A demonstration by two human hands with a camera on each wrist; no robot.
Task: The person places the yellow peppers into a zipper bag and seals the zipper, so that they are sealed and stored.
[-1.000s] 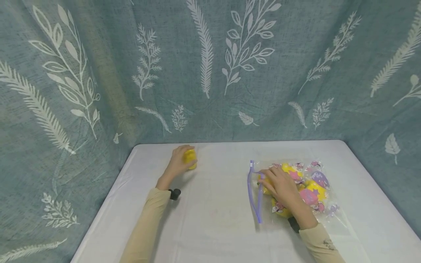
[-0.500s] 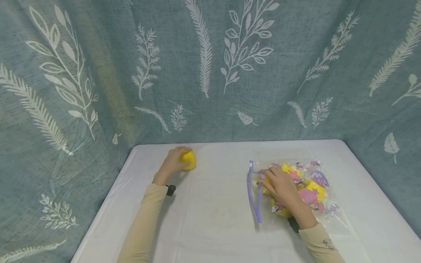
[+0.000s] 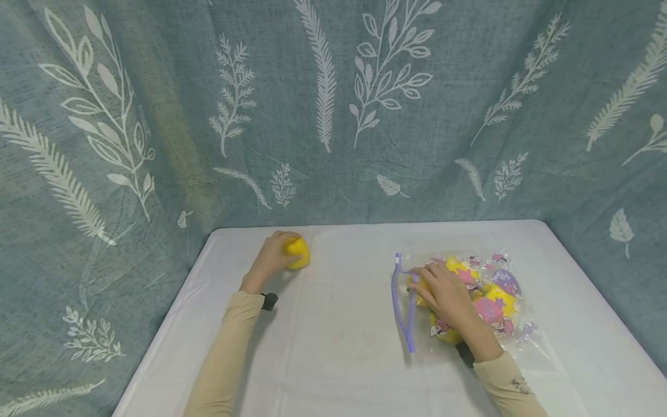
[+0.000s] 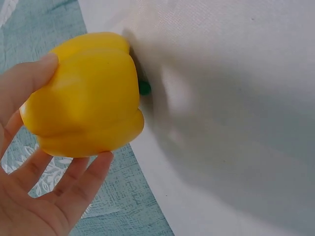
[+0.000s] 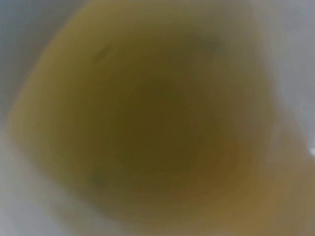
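Observation:
A yellow bell pepper (image 4: 88, 98) with a green stem is held in my left hand (image 3: 272, 255), thumb on one side and fingers on the other. It is close over the white table at the back left, its stem towards the cloth in the left wrist view. At the right lies a clear zip bag (image 3: 528, 347) with pink and purple prints and a purple zip edge, several yellow peppers (image 3: 501, 296) inside. My right hand (image 3: 447, 295) lies over the bag, its fingers and thumb gripping it by the open mouth. Blurred yellow fills the right wrist view.
The white-covered table (image 3: 339, 359) reaches back to a blue-green curtain (image 3: 333, 116) with white leaf prints. The bag's purple zip strip (image 3: 397, 307) gapes towards the table's middle. Dark camera bands sit at both wrists.
My left hand has shifted slightly left with the pepper and turned it, so more of its yellow side shows. The right hand and the bag stay in place.

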